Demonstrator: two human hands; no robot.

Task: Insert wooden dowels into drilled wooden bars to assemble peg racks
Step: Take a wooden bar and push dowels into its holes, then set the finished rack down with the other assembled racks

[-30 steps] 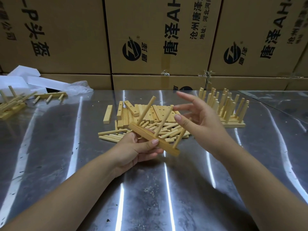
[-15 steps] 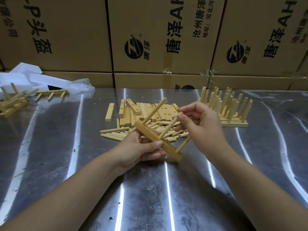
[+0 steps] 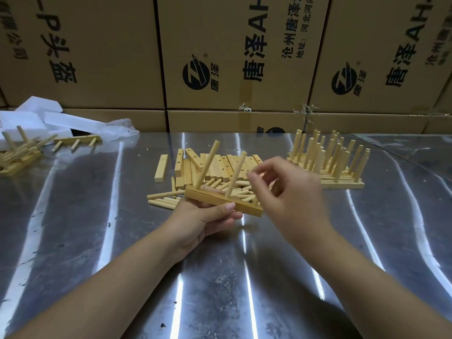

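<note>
The left hand (image 3: 203, 223) grips a drilled wooden bar (image 3: 212, 198) just above the steel table (image 3: 97, 241), with the thumb laid along the bar's near face and the fingers curled underneath. Two pegs stand in the bar and lean away from the person: the outer dowel (image 3: 208, 165) near the bar's left end and the middle dowel (image 3: 236, 174) beside it.

The right hand (image 3: 291, 199) hovers at the bar's right end, apart from the left hand, with its fingers bent. The fingers are blurred, so I cannot tell whether they pinch anything, and the hand hides that end of the bar.

Just beyond the left hand lies a heap of loose dowels (image 3: 166, 199). Behind the heap is a row of drilled bars (image 3: 220, 165), with a single bar (image 3: 161, 167) lying apart on its left. Beyond the right hand stands a stack of finished peg racks (image 3: 330, 167), pegs upward.

Far out to the left of the left hand, one rack (image 3: 75, 143) lies on its side beside a pile of racks (image 3: 17, 155), white foam blocks (image 3: 36, 116) and a clear plastic bag (image 3: 122, 126). Printed cardboard boxes (image 3: 97, 45) form a wall behind the table.
</note>
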